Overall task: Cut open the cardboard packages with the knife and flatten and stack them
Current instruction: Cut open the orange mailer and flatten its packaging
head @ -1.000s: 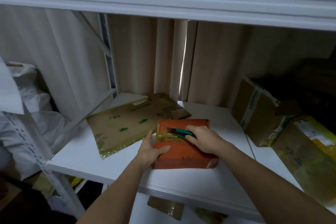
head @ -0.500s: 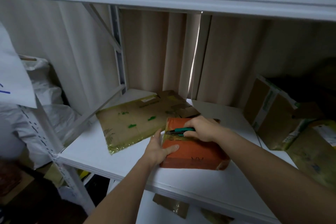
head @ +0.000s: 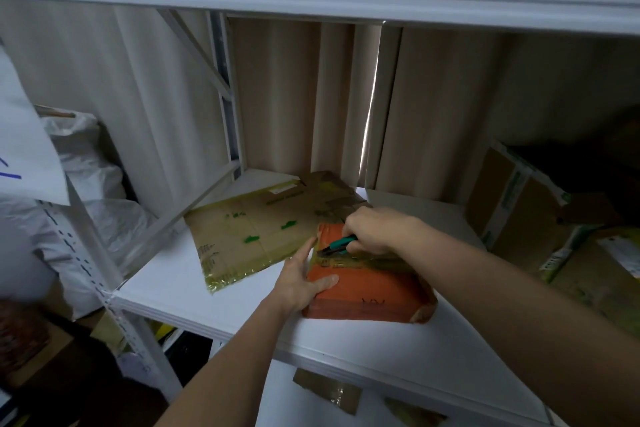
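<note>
The right hand point(head: 375, 230), fingers curled around the green knife point(head: 341, 244), has drawn it toward 9 o'clock along the tape of the orange package point(head: 367, 291) at the shelf point(head: 194, 288) front; the cut advances. The left hand point(head: 299, 282) presses it flat-fingered.

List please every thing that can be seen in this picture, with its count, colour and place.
flat orange cardboard package: 1, orange, front of the white shelf board
yellowish tape band: 1, across the package top
green-handled utility knife: 1, green and black, on the tape
flattened brown cardboard sheet: 1, brown under yellowish film, behind and left of the package
white shelf board: 1, white, centre
brown taped cardboard boxes: at least 2, right of shelf
white plastic bags: several, far left
beige curtain: behind the shelf
left hand: on the package's left edge
right hand: grips the knife
</note>
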